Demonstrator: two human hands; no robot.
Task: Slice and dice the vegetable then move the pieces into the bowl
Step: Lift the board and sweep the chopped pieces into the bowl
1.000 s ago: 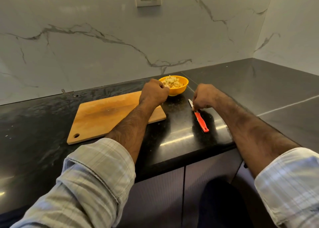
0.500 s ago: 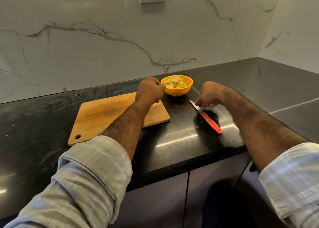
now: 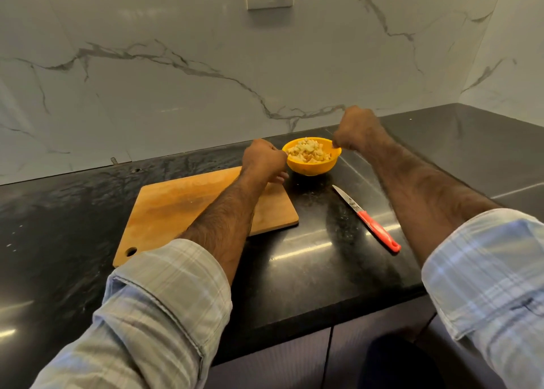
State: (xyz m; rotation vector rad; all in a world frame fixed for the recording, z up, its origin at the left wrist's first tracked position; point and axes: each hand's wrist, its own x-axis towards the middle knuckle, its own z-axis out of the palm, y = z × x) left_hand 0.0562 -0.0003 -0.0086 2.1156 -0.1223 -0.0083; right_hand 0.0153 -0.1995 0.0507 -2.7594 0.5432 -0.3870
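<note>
While both hands reach the orange bowl (image 3: 312, 165) heaped with diced vegetable (image 3: 309, 149), the left hand (image 3: 263, 160) touches its left rim, the right hand (image 3: 354, 129) its right. Fingers curl away from view, so grip cannot be judged. The knife (image 3: 368, 219) lies apart on the counter (image 3: 309, 271).

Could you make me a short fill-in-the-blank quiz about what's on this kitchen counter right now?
1. The diced pieces lie in the ____ bowl.
2. The knife lies on the counter and its handle is ____.
3. The knife lies to the ____ of the board.
4. The right hand is at the bowl's ____.

Missing words: orange; red; right; rim
</note>
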